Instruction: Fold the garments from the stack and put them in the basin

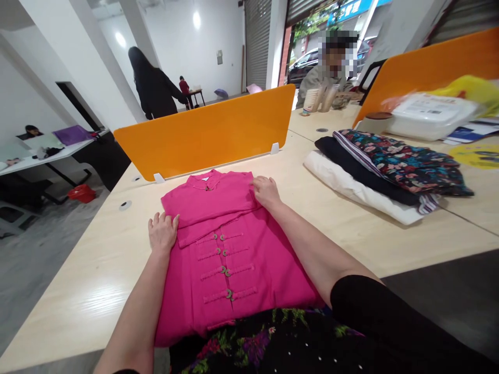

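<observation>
The mandarin-collar shirt [244, 262] is plain hot pink, its buttons [229, 294] bronze-toned. At its twelve o'clock the desk divider [206, 135] is solid orange; at two, folded garments [405, 161] show white, navy and dark multicoloured floral; at six, the wearer's black clothing [253, 345] bears purple, red and green flowers.
</observation>
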`<state>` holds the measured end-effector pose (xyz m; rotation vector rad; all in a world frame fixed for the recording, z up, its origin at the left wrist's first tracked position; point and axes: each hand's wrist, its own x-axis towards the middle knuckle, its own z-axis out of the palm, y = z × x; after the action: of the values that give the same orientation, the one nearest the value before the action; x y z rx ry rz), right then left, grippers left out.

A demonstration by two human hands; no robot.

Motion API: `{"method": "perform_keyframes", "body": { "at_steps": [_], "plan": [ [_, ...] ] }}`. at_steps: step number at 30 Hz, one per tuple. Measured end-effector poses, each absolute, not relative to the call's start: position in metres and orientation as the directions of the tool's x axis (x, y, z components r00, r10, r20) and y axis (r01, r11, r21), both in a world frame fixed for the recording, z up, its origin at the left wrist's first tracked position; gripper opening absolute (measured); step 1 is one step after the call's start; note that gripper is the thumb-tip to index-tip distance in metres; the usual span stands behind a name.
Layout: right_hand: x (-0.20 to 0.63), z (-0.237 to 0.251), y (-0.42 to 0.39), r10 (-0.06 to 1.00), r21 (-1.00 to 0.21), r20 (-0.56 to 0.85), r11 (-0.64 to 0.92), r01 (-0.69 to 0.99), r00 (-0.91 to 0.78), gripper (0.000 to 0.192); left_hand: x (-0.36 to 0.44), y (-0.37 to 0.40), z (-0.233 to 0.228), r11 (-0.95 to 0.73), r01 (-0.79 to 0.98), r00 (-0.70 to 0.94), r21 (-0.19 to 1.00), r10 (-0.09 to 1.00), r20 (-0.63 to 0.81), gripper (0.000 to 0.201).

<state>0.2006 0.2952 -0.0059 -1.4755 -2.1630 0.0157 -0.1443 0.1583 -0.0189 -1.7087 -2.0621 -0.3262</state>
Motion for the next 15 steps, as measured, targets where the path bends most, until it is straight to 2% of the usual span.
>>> {"method": "perform_keyframes", "body": {
  "at_steps": [2,3,5,8,12,15],
  "plan": [
    [0.19,-0.006,0.288,0.824,-0.239,0.456,0.477,0.846,-0.336,0.043,-0.143,0.16,-0.021,0.123,0.987,-0.058,-0.099,0.866,0.497,0.055],
    [0.185,-0.009,0.285,0.817,-0.211,0.426,0.508,0.835,-0.389,0.049,-0.143,0.161,-0.022,0.067,0.992,-0.01,-0.109,0.891,0.454,0.055],
    [0.177,-0.018,0.281,0.835,-0.178,0.271,0.532,0.828,-0.478,0.061,-0.142,0.163,-0.025,-0.008,0.992,0.048,-0.129,0.951,0.307,0.058],
    [0.172,-0.032,0.284,0.857,-0.172,0.075,0.515,0.84,-0.51,0.069,-0.143,0.166,-0.028,-0.006,0.988,0.029,-0.154,0.989,0.147,0.06],
    [0.172,-0.035,0.292,0.857,-0.167,0.076,0.515,0.84,-0.51,0.069,-0.14,0.169,-0.021,0.013,0.983,0.004,-0.182,0.996,0.094,0.06],
    [0.172,-0.026,0.293,0.855,-0.169,0.025,0.514,0.841,-0.517,0.067,-0.131,0.163,-0.011,0.046,0.975,-0.03,-0.218,0.997,0.076,0.058]
  ]
}}
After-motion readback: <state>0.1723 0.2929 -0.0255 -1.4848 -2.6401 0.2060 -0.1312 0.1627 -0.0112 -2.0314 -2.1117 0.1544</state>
